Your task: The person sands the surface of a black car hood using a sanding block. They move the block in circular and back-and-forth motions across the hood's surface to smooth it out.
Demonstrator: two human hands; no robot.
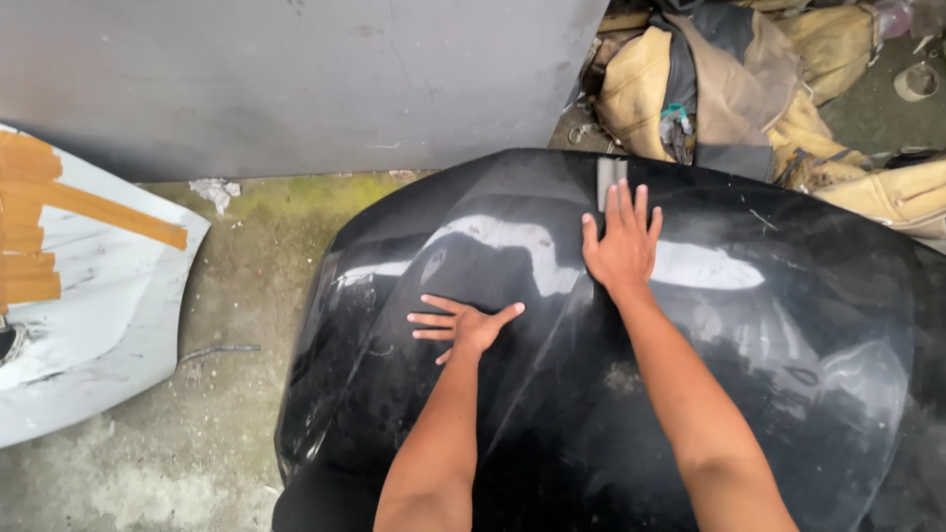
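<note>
Our left hand point(463, 325) flat, fingers spread, on black car hood point(749, 325) | right hand point(621, 246) open, palm down, further up (near its top edge) | hood on concrete floor point(227, 286) beside white panel point(89, 325)

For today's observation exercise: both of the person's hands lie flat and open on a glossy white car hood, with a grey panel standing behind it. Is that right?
Not quite. The car hood is black, not white, as the head view shows. Left hand and right hand do lie flat and open on it, before the grey panel.

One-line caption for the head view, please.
Both hands, left hand and right hand, pressed flat on a glossy black car hood lying on concrete.
</note>
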